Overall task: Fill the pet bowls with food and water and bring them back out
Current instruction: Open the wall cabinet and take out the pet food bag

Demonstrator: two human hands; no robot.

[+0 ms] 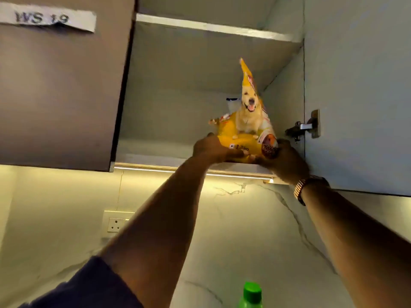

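Both arms reach up into the open wall cupboard (200, 90), and the yellow dog food bag (242, 138) sits at the near edge of its bottom shelf, toward the right side, close to the door hinge (304, 126). The left hand (211, 150) holds the bag's lower left corner with the fingers curled under it, and the right hand (287, 161), with a watch (300, 191) on its wrist, grips the lower right corner. The bag looks soft and only partly full: its bottom bulges round while its top stands up thin and folded to a point. I think it will sag and change shape when lifted, and the glossy film may slip, so holding it low, under the heavy part, seems wiser than pulling at the limp top. If the top is open, tilting could spill food. Below, near the bottom edge of the view, a bottle with a green cap (252, 290) is visible. No pet bowls are in sight.
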